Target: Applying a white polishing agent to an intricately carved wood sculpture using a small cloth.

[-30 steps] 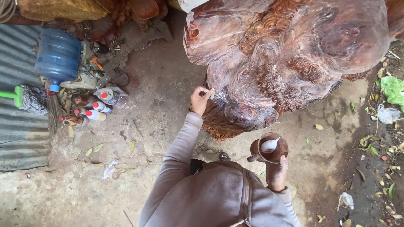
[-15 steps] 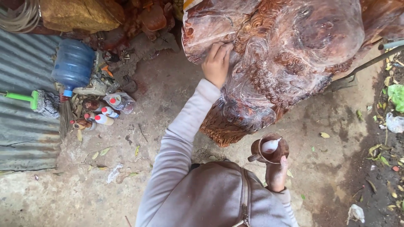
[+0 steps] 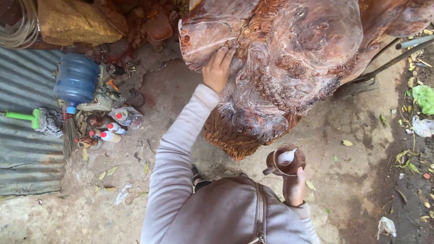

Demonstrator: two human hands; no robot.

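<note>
A large glossy reddish-brown carved wood sculpture (image 3: 289, 63) fills the upper middle of the head view. My left hand (image 3: 218, 68) reaches up and lies flat against its left face, fingers together on the wet-looking surface. Whether anything sits under the palm is hidden. My right hand (image 3: 294, 186) is low at the right, holding a brown mug (image 3: 285, 161) with a pale thing standing inside it. My grey sleeves and jacket (image 3: 226, 212) take up the bottom centre.
A blue water jug (image 3: 76, 81) lies at the left by several small red-capped bottles (image 3: 110, 129), a green-handled brush (image 3: 31, 118) and corrugated metal sheets (image 3: 22, 153). Metal rods (image 3: 398, 52) lean at the right. Leaves and litter (image 3: 420, 101) dot the concrete ground.
My left hand has moved up the sculpture, from its lower edge to its upper left face. The view has shifted to follow. My right hand has kept the mug in place.
</note>
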